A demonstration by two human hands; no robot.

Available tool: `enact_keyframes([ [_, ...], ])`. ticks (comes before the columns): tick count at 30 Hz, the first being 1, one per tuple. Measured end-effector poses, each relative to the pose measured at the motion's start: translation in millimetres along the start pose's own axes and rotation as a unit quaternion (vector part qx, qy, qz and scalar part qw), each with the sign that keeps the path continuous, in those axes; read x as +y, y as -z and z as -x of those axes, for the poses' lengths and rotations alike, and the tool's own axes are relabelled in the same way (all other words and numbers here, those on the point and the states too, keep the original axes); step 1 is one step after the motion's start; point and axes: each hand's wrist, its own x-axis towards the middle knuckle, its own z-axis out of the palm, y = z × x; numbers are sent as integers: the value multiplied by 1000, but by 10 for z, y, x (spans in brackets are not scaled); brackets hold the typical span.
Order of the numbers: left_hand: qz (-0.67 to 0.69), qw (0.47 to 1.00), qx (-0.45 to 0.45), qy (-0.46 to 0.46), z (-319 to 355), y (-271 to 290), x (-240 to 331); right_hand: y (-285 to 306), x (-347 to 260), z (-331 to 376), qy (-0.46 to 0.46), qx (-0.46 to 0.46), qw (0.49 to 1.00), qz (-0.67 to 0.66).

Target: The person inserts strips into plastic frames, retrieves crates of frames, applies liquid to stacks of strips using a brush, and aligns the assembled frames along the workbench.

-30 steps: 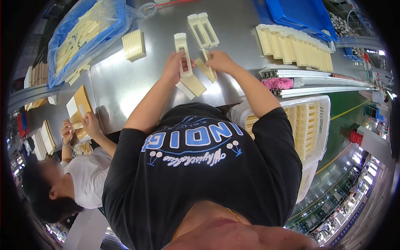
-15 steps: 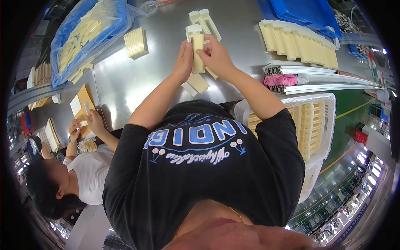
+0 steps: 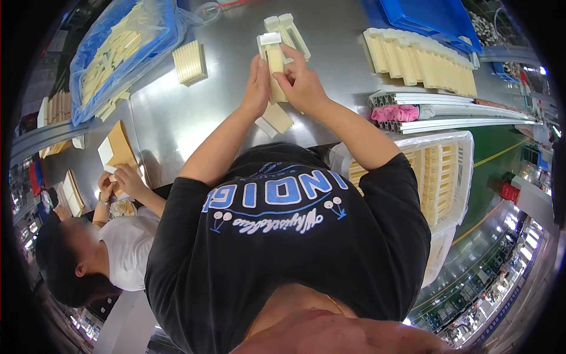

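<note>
Over the metal table, both my hands close around a long cream plastic part with a white block-like end pointing away from me. My left hand presses flat along its left side, fingers together. From the right, my right hand grips it, thumb on the top face and fingers around the far side. Just beyond lies a similar cream frame with a long slot. Between the held part and my body, a flat cream piece and a whitish piece rest on the table.
Cream strips stand bundled at left, near a bag-lined blue bin. At right are a row of cream parts, a blue tray, metal profiles with pink cloth, and a white crate. A co-worker sits at left.
The held cream part and both my hands have shifted slightly left; the grip looks the same. At left, the co-worker's hands have come closer together.
</note>
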Motion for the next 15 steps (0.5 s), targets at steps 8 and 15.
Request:
enact_keyframes([
  [8,6,1000,1,9,-41,34,-99,4,37,-20,4,-9,1000,13],
  [15,-17,1000,8,23,-69,37,-99,2,39,-32,-12,1,1000,11],
])
